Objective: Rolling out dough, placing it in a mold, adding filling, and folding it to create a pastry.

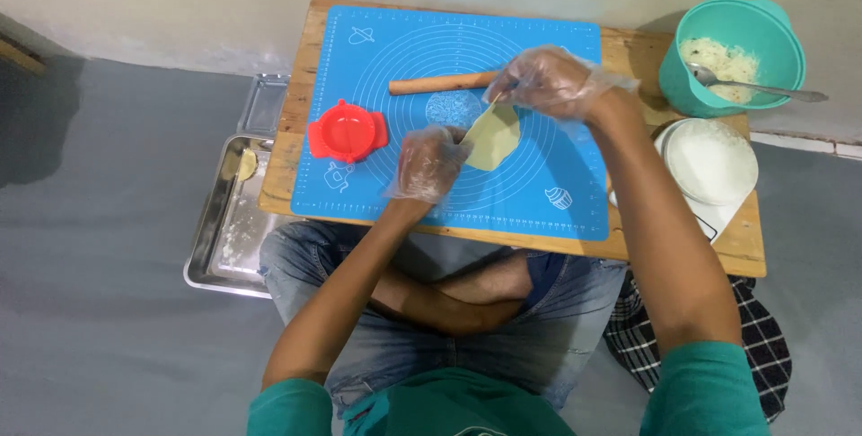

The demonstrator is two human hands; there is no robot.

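Both of my hands wear clear plastic gloves and hold a thin pale-yellow round of dough point(493, 138) just above a blue silicone mat point(557, 158). My left hand point(428, 163) grips its lower left edge. My right hand point(549, 83) pinches its top edge. A red round dumpling press point(347, 132) lies open on the mat to the left of my left hand. A wooden rolling pin point(435, 84) lies across the mat behind the dough, partly hidden by my right hand.
The mat covers a low wooden table point(745, 252). A teal bowl point(736, 54) with white filling and a metal spoon point(763, 88) stands at the back right, a white bowl of flour point(711, 160) below it. A metal tray point(224, 220) sits on the floor at left.
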